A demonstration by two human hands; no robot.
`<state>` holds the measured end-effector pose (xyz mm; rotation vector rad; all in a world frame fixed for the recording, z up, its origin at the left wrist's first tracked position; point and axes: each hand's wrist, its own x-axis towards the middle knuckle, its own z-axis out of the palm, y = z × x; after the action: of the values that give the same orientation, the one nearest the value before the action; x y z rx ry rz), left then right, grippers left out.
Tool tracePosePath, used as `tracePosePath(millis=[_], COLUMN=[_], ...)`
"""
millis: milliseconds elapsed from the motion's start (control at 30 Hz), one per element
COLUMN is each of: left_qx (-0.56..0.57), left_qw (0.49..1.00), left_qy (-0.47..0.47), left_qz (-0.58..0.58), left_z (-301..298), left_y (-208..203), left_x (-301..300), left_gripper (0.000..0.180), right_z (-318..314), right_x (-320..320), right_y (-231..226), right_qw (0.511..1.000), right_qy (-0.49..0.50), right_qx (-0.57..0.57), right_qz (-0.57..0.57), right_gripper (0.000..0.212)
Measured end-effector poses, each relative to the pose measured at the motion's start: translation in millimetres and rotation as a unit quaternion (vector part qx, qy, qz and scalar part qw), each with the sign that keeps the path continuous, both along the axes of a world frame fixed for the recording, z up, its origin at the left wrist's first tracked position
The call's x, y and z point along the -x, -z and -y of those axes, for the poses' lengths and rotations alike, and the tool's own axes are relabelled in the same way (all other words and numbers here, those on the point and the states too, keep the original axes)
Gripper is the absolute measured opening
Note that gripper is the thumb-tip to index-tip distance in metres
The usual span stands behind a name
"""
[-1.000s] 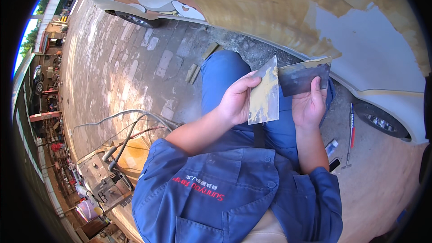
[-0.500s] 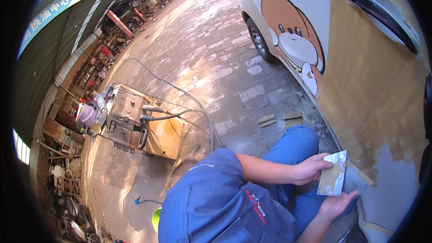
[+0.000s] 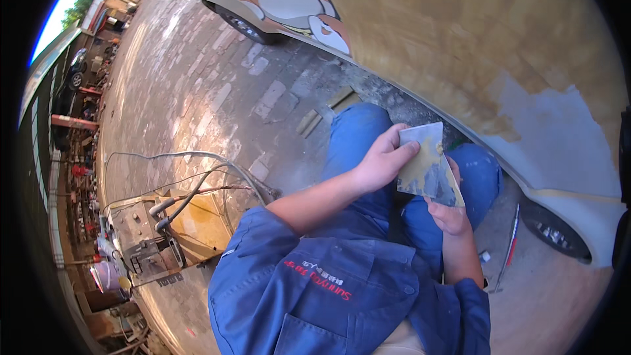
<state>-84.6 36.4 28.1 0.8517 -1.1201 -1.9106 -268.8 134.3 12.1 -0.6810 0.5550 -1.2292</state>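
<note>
Pinched in my left hand, at its upper left corner, is a thin flat putty spreader smeared with tan filler. My right hand grips a greyish, putty-smeared spreader from below, thumb in front and fingers behind. The two blades overlap above my lap, and I cannot tell exactly where one ends. To the right stands a white vehicle whose side panel is coated in tan filler, with a pale grey patch low on it. Neither hand touches the vehicle.
A worn machine with a yellow side and thick cables stands at left, a pale bucket beyond it. Two sanding-block-like pieces lie past my knee. A red-and-white rod lies near the wheel.
My view has swung right, so the vehicle and machine appear shifted left. My hands have come closer together in front of me, and the spreaders have turned, the tan-smeared face now showing.
</note>
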Motion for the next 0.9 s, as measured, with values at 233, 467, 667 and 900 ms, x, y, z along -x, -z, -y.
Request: tracePosePath(millis=[233, 467, 667, 900], left_qx=[0.002, -0.002, 0.092, 0.143], left_qw=[0.999, 0.997, 0.989, 0.982], left_qy=[-0.031, -0.071, -0.039, 0.030], left_qz=[0.026, 0.013, 0.107, 0.116], left_z=[-6, -4, -14, -28], left_y=[-12, -17, -15, -22], left_x=[7, 10, 17, 26], left_gripper=[0.035, 0.028, 0.029, 0.026], right_z=[1, 9, 6, 7], right_x=[8, 1, 5, 11], right_y=[1, -9, -7, -12], right_qw=[0.999, 0.999, 1.000, 0.999], right_qy=[0.005, 0.034, 0.009, -0.027], right_qx=[-0.033, 0.012, 0.017, -0.019], right_qz=[0.002, 0.021, -0.014, -0.003], right_gripper=[0.109, 0.113, 0.112, 0.111])
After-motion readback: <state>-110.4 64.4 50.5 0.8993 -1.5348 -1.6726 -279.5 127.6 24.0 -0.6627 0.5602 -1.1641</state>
